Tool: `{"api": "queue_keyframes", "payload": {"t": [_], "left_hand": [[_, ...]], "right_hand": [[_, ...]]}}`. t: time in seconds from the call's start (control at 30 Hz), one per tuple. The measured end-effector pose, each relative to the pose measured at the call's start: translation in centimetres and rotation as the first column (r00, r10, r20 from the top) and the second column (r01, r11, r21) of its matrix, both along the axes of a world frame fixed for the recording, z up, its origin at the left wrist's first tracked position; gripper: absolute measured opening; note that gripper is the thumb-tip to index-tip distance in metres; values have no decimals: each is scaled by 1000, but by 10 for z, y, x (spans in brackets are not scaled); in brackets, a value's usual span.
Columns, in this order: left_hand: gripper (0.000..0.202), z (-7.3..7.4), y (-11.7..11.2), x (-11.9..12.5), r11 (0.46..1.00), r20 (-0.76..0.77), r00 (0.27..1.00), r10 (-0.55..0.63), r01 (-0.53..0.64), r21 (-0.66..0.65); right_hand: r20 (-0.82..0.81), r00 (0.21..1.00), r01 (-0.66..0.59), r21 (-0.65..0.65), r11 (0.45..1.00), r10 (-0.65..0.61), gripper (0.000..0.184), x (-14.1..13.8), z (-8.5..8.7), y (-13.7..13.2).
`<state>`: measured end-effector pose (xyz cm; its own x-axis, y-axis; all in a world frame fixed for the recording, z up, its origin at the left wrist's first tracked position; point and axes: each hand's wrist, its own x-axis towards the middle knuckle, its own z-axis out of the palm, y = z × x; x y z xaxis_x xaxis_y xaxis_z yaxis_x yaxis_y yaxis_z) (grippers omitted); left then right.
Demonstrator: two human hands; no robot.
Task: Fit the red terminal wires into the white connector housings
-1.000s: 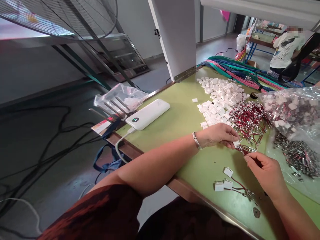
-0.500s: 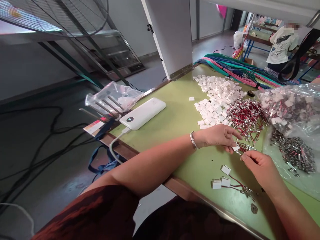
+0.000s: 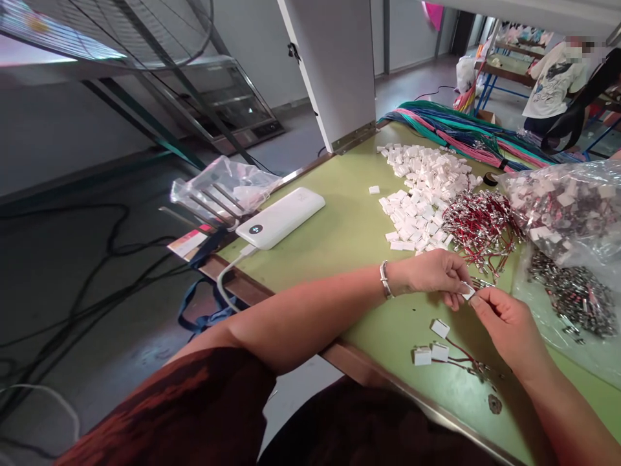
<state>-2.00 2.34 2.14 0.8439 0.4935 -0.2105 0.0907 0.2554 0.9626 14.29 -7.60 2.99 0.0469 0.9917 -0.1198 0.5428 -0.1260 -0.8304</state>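
A small white connector housing [image 3: 468, 291] is pinched in the fingertips of my left hand [image 3: 436, 273], which wears a silver bracelet. My right hand [image 3: 507, 321] is closed at the housing's right edge, its thumb and forefinger on a thin wire mostly hidden by the fingers. Several dark wires with silver ends [image 3: 483, 283] show just behind the fingertips; which hand bears them I cannot tell. Below, on the green table [image 3: 349, 226], lie 3 white housings [image 3: 440, 352] with red and black wires attached. Beyond my hands spreads a heap of short red terminal wires [image 3: 480, 223].
A pile of white housings [image 3: 427, 188] lies beyond the left hand. Clear plastic bags [image 3: 567, 200] of parts cover the right side, near dark terminal wires [image 3: 575, 294]. A white power bank [image 3: 284, 217] sits left. Coloured cable bundles [image 3: 451, 133] line the back; a person [image 3: 553, 81] is beyond.
My hands have come together: the left has moved slightly right with the housing, its fingers now curled in, and my right fingertips now meet the housing's edge.
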Motion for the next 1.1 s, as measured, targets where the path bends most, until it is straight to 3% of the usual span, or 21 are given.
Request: {"api": "queue_keyframes", "payload": {"t": [0.1,0.17,0.2,0.27,0.3,0.33,0.37,0.47,0.57,0.73,0.83,0.93,1.1], "left_hand": [[9,5,-1,-1,998,-60,998,-19,23,65],[16,16,5,-11,966,-152,988,-39,77,247],[21,23,11,-19,920,-204,979,-14,92,381],[28,37,24,-38,729,-215,940,264,-49,683],[24,42,31,-48,614,-202,884,421,-114,781],[22,46,37,-56,547,-223,836,501,-106,831],[21,47,41,-62,518,-256,804,536,-74,852],[15,39,43,-63,509,-405,796,449,144,848],[23,24,35,-48,439,-511,751,418,325,838],[20,14,24,-34,382,-566,696,442,425,821],[18,17,20,-35,383,-577,687,442,437,814],[17,20,17,-35,379,-573,692,440,435,816],[20,16,21,-36,391,-570,717,401,429,814]], "right_hand": [[32,999,-14,27,1000,13,34,1,-2,0],[51,998,-28,45,999,25,34,1,-5,-1],[67,997,-53,52,997,50,33,1,-5,-2],[120,980,-162,33,986,157,32,0,-6,-5],[151,960,-238,5,971,235,32,-1,-6,-6],[179,938,-300,-19,954,298,31,0,-7,-7],[208,922,-330,-20,944,326,31,1,-7,-7],[346,918,-256,144,956,194,26,10,-11,0],[486,873,-185,258,948,38,24,18,-18,12],[663,747,-229,183,956,52,25,16,-26,16],[672,741,-227,241,944,7,25,12,-27,8],[668,740,-304,225,926,81,22,7,-25,1],[612,708,-488,62,871,353,19,1,-15,-6]]}}
